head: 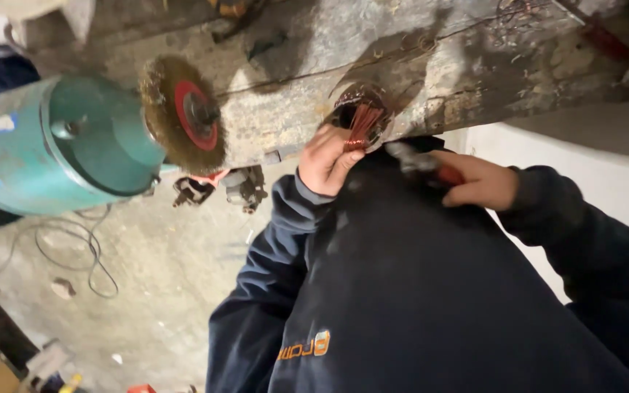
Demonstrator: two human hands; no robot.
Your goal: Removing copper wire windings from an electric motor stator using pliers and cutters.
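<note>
Left hand (327,159) pinching a bundle of copper wires (362,125), right at the mouth of the round winding (358,113) sunk in the worn bench (402,58). Right hand (478,180) clenched on red-handled pliers (422,163), jaws just beside that bundle. Well off from the left grip: wire brush wheel (183,115) on a green grinder (60,145).

We count two bare hands, left (325,161) and right (478,180), and one bundle of copper wires (362,124). We also see one wire brush wheel (182,114), one teal motor (60,145) and one desk (402,51).
</note>
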